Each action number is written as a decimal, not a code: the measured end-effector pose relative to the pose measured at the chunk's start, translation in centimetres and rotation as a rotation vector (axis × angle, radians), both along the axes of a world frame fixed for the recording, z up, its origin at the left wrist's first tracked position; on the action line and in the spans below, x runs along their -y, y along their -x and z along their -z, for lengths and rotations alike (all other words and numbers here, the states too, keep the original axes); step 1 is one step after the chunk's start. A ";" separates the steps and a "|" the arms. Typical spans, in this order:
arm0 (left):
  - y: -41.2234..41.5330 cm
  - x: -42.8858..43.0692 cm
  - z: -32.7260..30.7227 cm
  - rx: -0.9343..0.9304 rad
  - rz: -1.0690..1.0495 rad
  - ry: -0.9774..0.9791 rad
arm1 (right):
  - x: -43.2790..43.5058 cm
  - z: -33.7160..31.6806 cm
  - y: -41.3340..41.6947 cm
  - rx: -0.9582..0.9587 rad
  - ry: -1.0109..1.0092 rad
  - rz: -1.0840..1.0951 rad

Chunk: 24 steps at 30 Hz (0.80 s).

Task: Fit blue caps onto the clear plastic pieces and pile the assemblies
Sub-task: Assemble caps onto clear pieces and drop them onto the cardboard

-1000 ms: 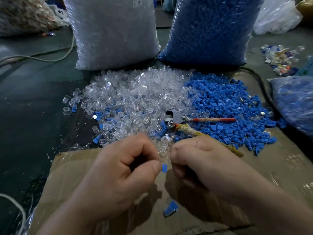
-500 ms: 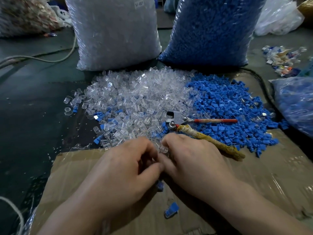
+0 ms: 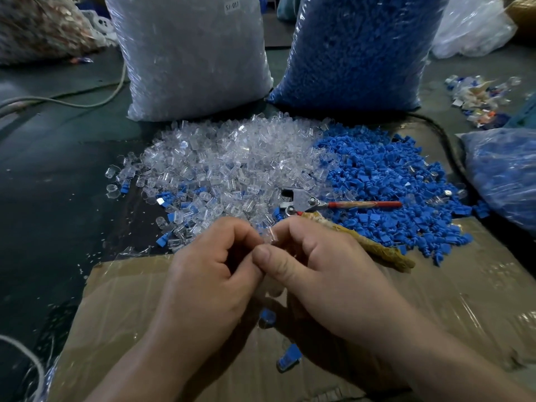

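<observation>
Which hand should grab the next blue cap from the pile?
Probably the right hand. The blue caps pile lies on its side, beyond the pliers; the left hand sits nearer the clear pieces pile. Both hands pinch one clear piece.

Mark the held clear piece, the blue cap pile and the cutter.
clear piece [image 3: 271, 238]: head view, exposed upper end.
blue cap pile [image 3: 385, 184]: head view, heap's middle.
cutter [image 3: 301, 198]: head view, metal head.

The left grip and right grip are bare hands on bare forearms; one thumbnail is short and unpainted.
</observation>
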<state>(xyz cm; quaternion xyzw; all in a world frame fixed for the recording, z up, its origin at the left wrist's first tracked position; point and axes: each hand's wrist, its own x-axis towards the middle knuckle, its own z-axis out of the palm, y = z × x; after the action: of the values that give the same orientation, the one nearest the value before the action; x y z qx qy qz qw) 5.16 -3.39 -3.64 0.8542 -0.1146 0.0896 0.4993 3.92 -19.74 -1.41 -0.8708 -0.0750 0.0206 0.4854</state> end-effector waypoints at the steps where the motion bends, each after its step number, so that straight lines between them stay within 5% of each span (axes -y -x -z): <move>1: 0.0 0.0 0.0 -0.008 -0.010 0.003 | 0.5 -0.3 0.0 0.024 0.073 0.011; 8: -0.2 -0.4 -0.3 -0.196 -0.030 0.285 | 4.6 -1.6 -0.2 -0.037 0.858 0.049; 24: 0.1 0.3 -0.6 -0.303 0.064 0.299 | 2.0 1.4 -1.2 0.246 0.873 0.010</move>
<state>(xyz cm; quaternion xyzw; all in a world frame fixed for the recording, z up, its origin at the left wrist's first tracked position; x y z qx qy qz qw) 5.10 -3.72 -3.04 0.7701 -0.0505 -0.0397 0.6347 5.13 -21.78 -2.86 -0.9903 -0.1123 -0.0557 0.0602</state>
